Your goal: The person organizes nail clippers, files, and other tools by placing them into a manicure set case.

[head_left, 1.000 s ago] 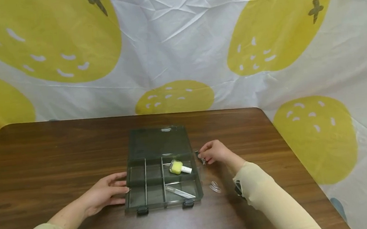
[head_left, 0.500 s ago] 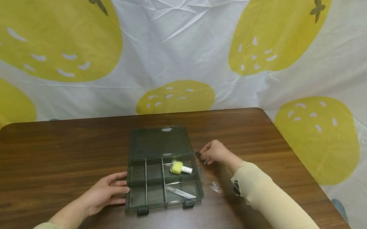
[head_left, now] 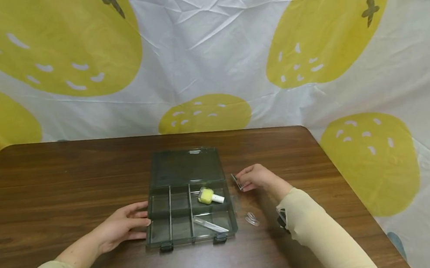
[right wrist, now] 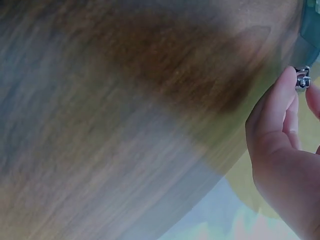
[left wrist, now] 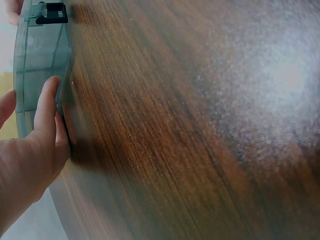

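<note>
My right hand (head_left: 259,176) pinches a small silver nail clipper (right wrist: 302,79) between thumb and fingers, just off the right side of a dark translucent compartment box (head_left: 182,230). Along the box's left side my left hand (head_left: 120,228) rests its extended fingers against the wall. A bottle of yellow nail polish (head_left: 205,195) with a white cap lies in the back right compartment. In the front right one is a slim, pale, blade-like tool (head_left: 210,225), lying diagonally. The left wrist view shows the left fingers (left wrist: 46,107) at the box's side.
The box's lid (head_left: 187,166) lies folded back toward the far table edge. Small clear looped pieces (head_left: 252,219) lie on the wooden table (head_left: 67,189) to the right of the box. Black latches (head_left: 166,246) stick out at its front. A lemon-print cloth (head_left: 207,56) hangs behind.
The nail clipper has turned in my right fingers and now shows as a thin strip. My right hand has shifted slightly right. The left hand and the box stay put.
</note>
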Motion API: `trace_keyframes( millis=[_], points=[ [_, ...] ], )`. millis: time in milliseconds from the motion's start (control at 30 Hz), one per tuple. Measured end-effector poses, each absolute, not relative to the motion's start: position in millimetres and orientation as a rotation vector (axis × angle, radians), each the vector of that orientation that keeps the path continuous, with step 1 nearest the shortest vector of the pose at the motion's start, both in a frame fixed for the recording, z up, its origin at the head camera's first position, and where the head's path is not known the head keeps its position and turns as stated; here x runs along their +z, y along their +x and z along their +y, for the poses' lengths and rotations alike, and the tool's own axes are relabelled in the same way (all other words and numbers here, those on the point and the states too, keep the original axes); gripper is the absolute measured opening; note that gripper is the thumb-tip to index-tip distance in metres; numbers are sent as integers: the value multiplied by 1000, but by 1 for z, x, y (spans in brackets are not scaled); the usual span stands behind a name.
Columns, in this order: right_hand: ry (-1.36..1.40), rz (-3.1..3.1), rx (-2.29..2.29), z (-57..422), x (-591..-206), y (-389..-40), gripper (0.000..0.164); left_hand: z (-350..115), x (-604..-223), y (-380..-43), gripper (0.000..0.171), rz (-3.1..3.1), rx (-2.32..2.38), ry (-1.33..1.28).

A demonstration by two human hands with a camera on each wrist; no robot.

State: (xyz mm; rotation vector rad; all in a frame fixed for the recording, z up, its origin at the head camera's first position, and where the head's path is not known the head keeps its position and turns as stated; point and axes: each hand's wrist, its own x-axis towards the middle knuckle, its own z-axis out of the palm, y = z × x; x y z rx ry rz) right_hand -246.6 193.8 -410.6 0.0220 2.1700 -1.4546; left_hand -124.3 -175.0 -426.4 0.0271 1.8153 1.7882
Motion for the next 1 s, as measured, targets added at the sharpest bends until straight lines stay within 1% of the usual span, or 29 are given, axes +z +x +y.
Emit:
trace_keyframes(
  millis=[367,800,1000],
  points=[
    [43,2012,-1553,199,-402,-244,40,-175,-426,-124,73,1813,1781,35],
    [53,1913,-1597,193,-391,-240,37,-174,-423,-125,72,1812,1773,38],
    [59,1887,-1617,192,-389,-239,33,-172,-421,-126,71,1822,1771,19]
  ],
)
